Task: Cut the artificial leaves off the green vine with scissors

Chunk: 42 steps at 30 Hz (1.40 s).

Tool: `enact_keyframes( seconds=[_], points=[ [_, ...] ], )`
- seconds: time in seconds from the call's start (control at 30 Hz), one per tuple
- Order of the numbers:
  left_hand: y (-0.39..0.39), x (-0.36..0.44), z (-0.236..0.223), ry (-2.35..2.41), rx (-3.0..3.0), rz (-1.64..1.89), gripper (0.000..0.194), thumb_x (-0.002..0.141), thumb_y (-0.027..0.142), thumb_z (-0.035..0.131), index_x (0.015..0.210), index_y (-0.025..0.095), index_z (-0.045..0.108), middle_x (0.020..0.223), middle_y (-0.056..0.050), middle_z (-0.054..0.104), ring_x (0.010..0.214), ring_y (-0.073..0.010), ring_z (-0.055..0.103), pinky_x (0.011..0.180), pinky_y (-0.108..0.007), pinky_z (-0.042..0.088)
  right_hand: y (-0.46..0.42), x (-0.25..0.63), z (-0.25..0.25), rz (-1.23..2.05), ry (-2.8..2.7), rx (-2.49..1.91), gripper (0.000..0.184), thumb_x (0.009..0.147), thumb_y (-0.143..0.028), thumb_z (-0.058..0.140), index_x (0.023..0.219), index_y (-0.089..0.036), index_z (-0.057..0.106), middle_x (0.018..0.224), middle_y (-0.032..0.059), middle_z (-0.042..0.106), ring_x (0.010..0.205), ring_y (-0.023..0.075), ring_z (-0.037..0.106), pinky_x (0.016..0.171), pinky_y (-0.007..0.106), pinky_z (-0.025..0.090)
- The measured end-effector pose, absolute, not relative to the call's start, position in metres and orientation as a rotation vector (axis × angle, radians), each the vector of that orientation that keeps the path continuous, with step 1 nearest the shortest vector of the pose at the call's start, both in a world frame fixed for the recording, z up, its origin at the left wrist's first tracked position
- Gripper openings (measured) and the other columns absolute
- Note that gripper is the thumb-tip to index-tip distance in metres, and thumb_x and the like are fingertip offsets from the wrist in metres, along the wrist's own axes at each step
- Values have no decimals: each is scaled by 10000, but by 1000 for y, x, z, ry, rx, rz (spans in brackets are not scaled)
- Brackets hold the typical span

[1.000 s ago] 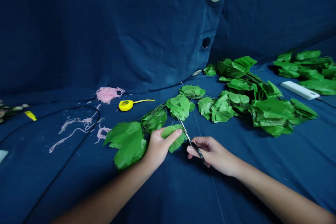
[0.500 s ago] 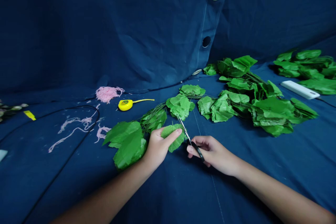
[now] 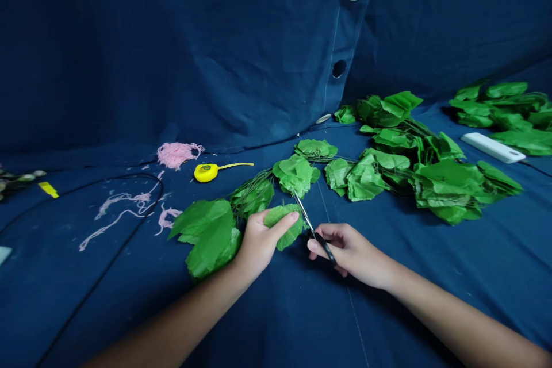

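My left hand (image 3: 261,241) is closed on an artificial green leaf (image 3: 290,234), with the thumb pressed on its top face. My right hand (image 3: 349,254) grips a pair of scissors (image 3: 320,246) by the black handles. The metal blades point up and away, beside the right edge of the held leaf and toward a bundle of small leaves (image 3: 294,173). Larger green leaves (image 3: 204,230) lie just left of my left hand, and wire stems (image 3: 252,191) with leaves run behind it.
Big leaf bunches (image 3: 448,184) lie to the right, near a white power strip or box (image 3: 494,147) with a cord. A yellow tape measure (image 3: 206,172) and pink yarn (image 3: 176,155) lie farther back. A black cable (image 3: 116,261) loops on the left over the blue cloth (image 3: 302,322).
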<state>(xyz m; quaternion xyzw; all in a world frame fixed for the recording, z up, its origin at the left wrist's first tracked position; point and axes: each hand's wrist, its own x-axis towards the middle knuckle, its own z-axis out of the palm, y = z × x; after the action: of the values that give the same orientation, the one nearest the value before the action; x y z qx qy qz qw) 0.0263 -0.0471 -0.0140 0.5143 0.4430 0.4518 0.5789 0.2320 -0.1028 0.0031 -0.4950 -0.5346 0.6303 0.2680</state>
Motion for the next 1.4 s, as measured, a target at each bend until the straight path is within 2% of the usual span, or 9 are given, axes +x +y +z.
enact_keyframes(
  seconds=[0.2,0.5,1.0,1.23,1.4],
  points=[
    [-47,26,-15,1052,1189,1067,264,772,376,857,768,143,734,720,-10,685,641,-123,592,604,-223,475,-103,234,2,1697,-1453,-1323,531,855,-649,704,935,-132,618,932,63,662,626,74,496,455,138,408],
    [-47,27,-13,1049,1174,1064,272,774,388,858,792,140,749,751,-21,699,667,-125,602,628,-225,491,-104,232,5,1696,-1450,-1312,517,860,-619,714,899,-116,601,931,64,682,543,39,465,432,127,376],
    [-47,26,-16,1032,1198,1059,280,782,396,849,795,140,738,748,-18,675,667,-126,577,624,-234,477,-102,231,6,1698,-1425,-1305,548,835,-635,734,842,-114,563,901,60,683,535,37,458,422,125,351],
    [-44,25,-18,1021,1265,1101,298,819,382,819,762,153,637,699,27,574,655,-95,507,621,-212,419,-102,232,4,1672,-1446,-1266,568,819,-619,764,751,-126,491,786,45,668,531,28,440,507,139,358],
    [-44,26,-16,941,1265,1073,297,860,384,770,752,156,613,698,18,574,663,-110,535,640,-230,443,-102,232,4,1668,-1444,-1275,574,814,-604,776,724,-127,468,755,41,664,522,25,424,500,135,350]
  ],
)
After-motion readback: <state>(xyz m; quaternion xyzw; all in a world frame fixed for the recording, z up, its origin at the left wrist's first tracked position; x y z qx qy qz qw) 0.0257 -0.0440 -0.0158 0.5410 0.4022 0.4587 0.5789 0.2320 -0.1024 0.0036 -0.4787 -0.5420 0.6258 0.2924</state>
